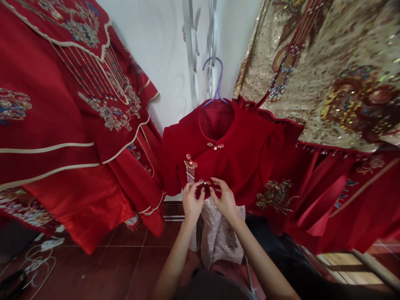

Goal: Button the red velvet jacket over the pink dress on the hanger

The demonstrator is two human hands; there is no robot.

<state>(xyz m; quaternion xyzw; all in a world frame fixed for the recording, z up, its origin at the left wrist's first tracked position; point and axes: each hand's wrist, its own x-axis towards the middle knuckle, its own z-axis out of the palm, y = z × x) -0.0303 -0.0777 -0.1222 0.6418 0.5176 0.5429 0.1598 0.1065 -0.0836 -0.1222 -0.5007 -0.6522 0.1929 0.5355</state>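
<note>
The red top (240,137) is hung left of the gold garment (309,96) on a purple hanger (221,81), probably so its lower clasp (205,182) can be reached by the left hand (193,201) and right hand (226,200), though whether cloth's pinched by the fingers (219,182) honestly can't be told.

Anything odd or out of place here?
A white cable lies in loose loops on the tiled floor at lower left, looking untidy. The red top hangs on its purple hanger with no obvious damage.
</note>
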